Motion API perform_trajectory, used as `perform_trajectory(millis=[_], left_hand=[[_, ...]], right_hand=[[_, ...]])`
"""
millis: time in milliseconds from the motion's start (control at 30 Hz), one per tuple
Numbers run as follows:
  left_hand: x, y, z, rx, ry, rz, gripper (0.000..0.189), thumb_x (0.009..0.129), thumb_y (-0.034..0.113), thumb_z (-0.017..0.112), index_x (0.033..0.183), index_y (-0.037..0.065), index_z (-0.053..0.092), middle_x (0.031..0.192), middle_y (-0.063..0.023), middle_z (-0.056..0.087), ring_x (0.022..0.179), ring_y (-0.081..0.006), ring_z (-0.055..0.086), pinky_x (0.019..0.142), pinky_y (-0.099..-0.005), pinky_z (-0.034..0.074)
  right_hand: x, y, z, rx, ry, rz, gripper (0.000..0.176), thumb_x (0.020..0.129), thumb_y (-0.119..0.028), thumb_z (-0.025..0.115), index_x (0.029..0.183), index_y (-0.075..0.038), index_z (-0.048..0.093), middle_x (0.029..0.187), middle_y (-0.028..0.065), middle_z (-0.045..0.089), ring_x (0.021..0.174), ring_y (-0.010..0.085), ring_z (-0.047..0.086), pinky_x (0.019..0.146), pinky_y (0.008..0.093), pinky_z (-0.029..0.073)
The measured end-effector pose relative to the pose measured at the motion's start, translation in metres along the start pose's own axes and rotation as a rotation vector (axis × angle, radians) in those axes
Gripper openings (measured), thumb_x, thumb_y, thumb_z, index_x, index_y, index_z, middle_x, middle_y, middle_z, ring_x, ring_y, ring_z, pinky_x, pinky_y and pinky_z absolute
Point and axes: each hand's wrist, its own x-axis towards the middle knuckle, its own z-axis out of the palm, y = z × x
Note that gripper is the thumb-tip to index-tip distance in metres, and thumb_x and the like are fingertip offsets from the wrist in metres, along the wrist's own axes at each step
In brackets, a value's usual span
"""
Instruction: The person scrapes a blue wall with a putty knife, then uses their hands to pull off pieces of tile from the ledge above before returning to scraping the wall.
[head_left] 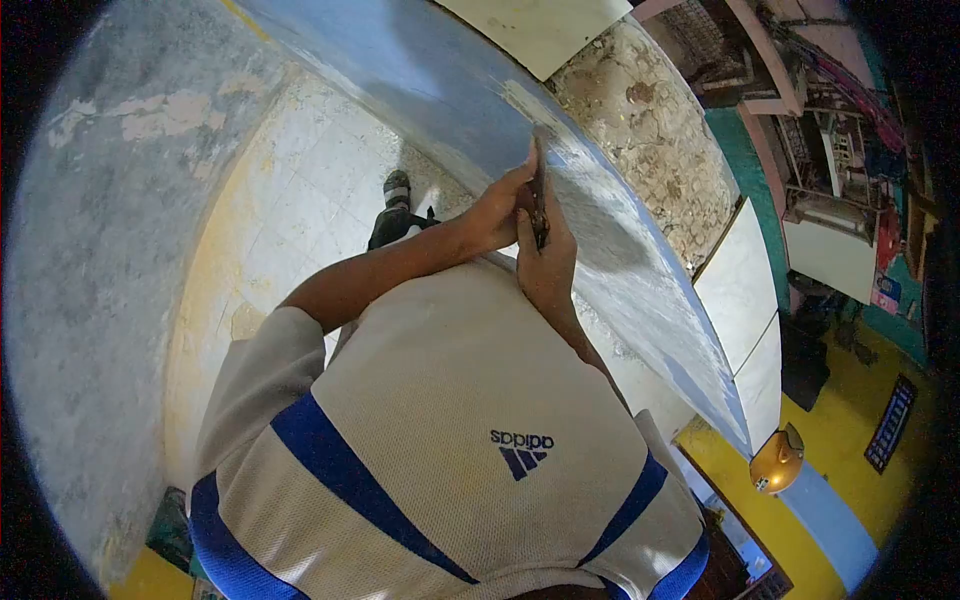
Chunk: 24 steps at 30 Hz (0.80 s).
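Observation:
Both hands meet at the upper middle, close to a low blue wall point(450, 95) with pale patches of worn or scraped paint. Between them is a narrow, flat, dark tool point(541, 185), possibly a scraper or trowel, seen nearly edge-on. My left hand point(498, 212) grips it from the left, fingers along its side. From below, my right hand point(550, 262) wraps round its lower part, thumb raised. The tool's upper end lies near the wall's pale patch; whether it touches cannot be made out.
Along the wall's top runs rough, broken mortar point(645, 130) between white tiles point(738, 290). A shoe point(397, 190) rests on the dusty tiled floor point(300, 180). A grey wall point(110, 270) rises at left. A golden helmet-like object point(777, 462) lies at lower right, and cluttered shelves point(830, 190) stand beyond.

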Motion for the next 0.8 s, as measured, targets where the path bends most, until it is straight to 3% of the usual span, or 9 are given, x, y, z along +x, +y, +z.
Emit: perform_trajectory(millis=[100,200,300,400,633,800], left_hand=[[0.001,0.016,-0.011,-0.013,-0.055,0.012,0.044,0.097,0.055,0.05,0.101,0.012,0.059,0.091,-0.0025,0.06,0.083,-0.0194,0.058,0.076,-0.0367,0.051],[0.001,0.043,-0.007,-0.044,-0.029,0.124,0.04,0.099,0.051,0.048,0.1,0.012,0.058,0.091,-0.0025,0.059,0.084,-0.0204,0.057,0.075,-0.0371,0.051],[-0.002,0.057,-0.012,-0.125,-0.023,0.259,0.036,0.101,0.047,0.046,0.099,0.013,0.058,0.091,-0.0034,0.059,0.084,-0.0211,0.057,0.075,-0.0374,0.051],[-0.006,0.054,-0.01,-0.084,0.023,0.22,0.033,0.101,0.044,0.047,0.099,0.013,0.058,0.092,-0.0028,0.059,0.086,-0.0215,0.057,0.076,-0.0376,0.052],[-0.009,0.019,0.0,-0.003,-0.056,-0.008,0.04,0.098,0.051,0.05,0.098,0.012,0.059,0.087,-0.0024,0.061,0.079,-0.0195,0.06,0.073,-0.0357,0.053],[0.002,0.0,-0.007,-0.1,-0.143,-0.015,0.04,0.098,0.051,0.051,0.1,0.012,0.06,0.09,-0.0015,0.062,0.082,-0.0186,0.062,0.073,-0.034,0.053]], right_hand=[[0.014,-0.014,0.006,0.006,-0.032,0.081,0.055,0.095,-0.011,0.055,0.147,-0.014,0.039,0.12,0.0301,0.06,0.103,0.042,0.065,0.083,0.0445,0.054],[0.042,-0.008,0.027,-0.007,0.063,-0.279,0.057,0.094,-0.007,0.055,0.147,-0.017,0.04,0.111,0.0313,0.062,0.095,0.0417,0.067,0.079,0.0449,0.054],[0.048,-0.032,0.028,0.01,-0.117,-0.035,0.053,0.094,-0.01,0.058,0.145,-0.008,0.042,0.121,0.0275,0.061,0.109,0.0398,0.063,0.089,0.0399,0.051],[0.04,-0.034,0.028,0.04,-0.057,-0.089,0.057,0.093,-0.005,0.054,0.148,-0.013,0.039,0.095,0.0309,0.064,0.083,0.0401,0.068,0.074,0.0439,0.054],[0.002,-0.012,0.011,-0.031,0.082,-0.132,0.057,0.095,-0.008,0.054,0.15,-0.013,0.037,0.093,0.0281,0.065,0.075,0.0335,0.068,0.069,0.0371,0.053],[-0.008,-0.008,0.002,-0.071,0.067,-0.067,0.059,0.095,-0.006,0.054,0.151,-0.014,0.035,0.091,0.0286,0.063,0.067,0.0253,0.062,0.066,0.0334,0.051]])
